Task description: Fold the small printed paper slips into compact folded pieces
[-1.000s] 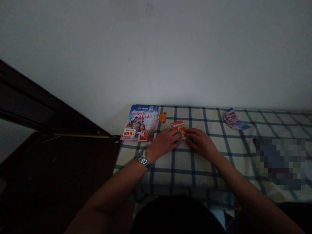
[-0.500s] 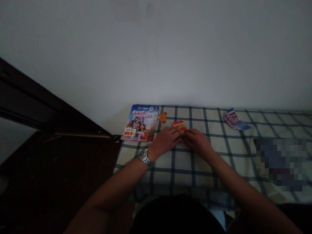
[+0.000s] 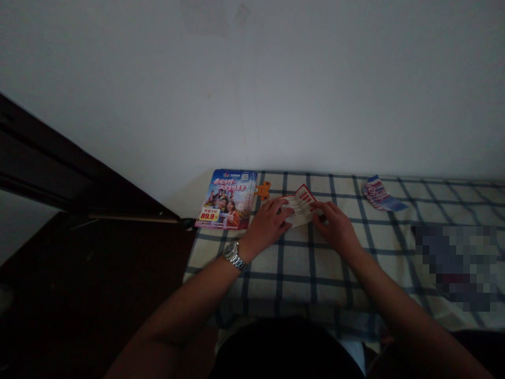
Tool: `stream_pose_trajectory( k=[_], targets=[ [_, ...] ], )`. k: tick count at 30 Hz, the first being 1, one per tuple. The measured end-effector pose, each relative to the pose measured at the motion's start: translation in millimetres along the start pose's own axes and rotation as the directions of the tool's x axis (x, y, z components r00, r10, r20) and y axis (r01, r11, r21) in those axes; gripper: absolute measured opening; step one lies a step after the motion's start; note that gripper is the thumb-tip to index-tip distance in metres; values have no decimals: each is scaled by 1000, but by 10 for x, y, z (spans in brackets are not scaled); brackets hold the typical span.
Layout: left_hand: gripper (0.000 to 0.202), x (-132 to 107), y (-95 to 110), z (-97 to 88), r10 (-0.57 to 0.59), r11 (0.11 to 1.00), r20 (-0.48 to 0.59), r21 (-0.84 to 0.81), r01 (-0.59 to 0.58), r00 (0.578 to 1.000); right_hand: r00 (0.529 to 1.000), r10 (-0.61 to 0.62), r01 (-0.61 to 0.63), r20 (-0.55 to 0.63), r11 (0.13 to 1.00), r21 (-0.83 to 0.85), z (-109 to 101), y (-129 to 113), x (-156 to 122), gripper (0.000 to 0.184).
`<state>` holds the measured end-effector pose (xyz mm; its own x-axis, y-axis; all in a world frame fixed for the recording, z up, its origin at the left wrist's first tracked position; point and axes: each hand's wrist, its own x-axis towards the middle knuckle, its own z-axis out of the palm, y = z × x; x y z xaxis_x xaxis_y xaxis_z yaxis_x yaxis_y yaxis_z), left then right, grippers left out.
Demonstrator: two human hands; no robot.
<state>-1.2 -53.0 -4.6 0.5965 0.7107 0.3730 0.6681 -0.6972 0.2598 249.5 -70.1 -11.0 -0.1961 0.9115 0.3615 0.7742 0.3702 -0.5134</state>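
Between my hands is a small folded leaflet, opened along its crease so that its pale inside with red print shows. My left hand, with a metal watch at the wrist, holds the leaflet's left side with bent fingers. The right part of the leaflet stands raised at an angle, and my right hand grips its edge between thumb and fingers. Just behind my left hand lies an orange bear-shaped piece. A stack of colourful flyers sits to the left of it.
A checked cloth covers the surface, which meets a pale wall at the back. Several folded, printed papers lie to the right. Nearer on the right is a pixelated object. Dark floor lies beyond the left edge.
The leaflet has gone from folded, with its orange-red cover up, to opened with its pale inside showing. My right hand has moved right with one edge; my left hand has stayed near its place.
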Motion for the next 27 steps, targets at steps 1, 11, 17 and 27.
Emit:
stream_pose_trajectory(
  k=[1,11,17,27],
  targets=[
    [36,-3,-6,6,35,999,11,-4,-35,999,1000,-3,3,13,1000,-11,-34,23,-10,36],
    [47,-27,-48,119,161,986,111,16,-164,981,975,-156,178,156,975,-133,-134,291,-112,44],
    [47,-36,-11,96,137,991,111,-13,-136,984,954,-230,275,194,928,-253,-198,333,-115,41],
    [46,-11,16,67,176,982,92,-89,-168,980,879,-416,449,235,887,-109,-259,510,-34,27]
  ],
)
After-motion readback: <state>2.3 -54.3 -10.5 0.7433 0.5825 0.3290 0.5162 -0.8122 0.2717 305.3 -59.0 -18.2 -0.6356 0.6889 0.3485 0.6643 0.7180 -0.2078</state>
